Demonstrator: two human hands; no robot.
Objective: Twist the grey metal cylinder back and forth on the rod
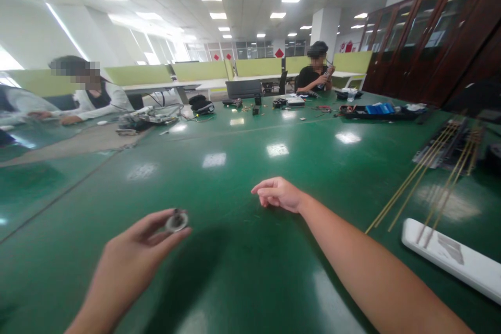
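Observation:
Toward the lower left, my left hand pinches a small round part with a pale ring-shaped rim and a dark middle between thumb and fingers. Its round end faces me, a little above the green tabletop. My right hand is near the middle of the table, low over the surface or resting on it; I cannot tell which. Its fingers point left, loosely bent and partly apart, and no object shows in them.
A white flat case and several thin brass-coloured rods lie on the right. At the back are a black tray with blue items, a black pouch and small parts. Two people sit across the table.

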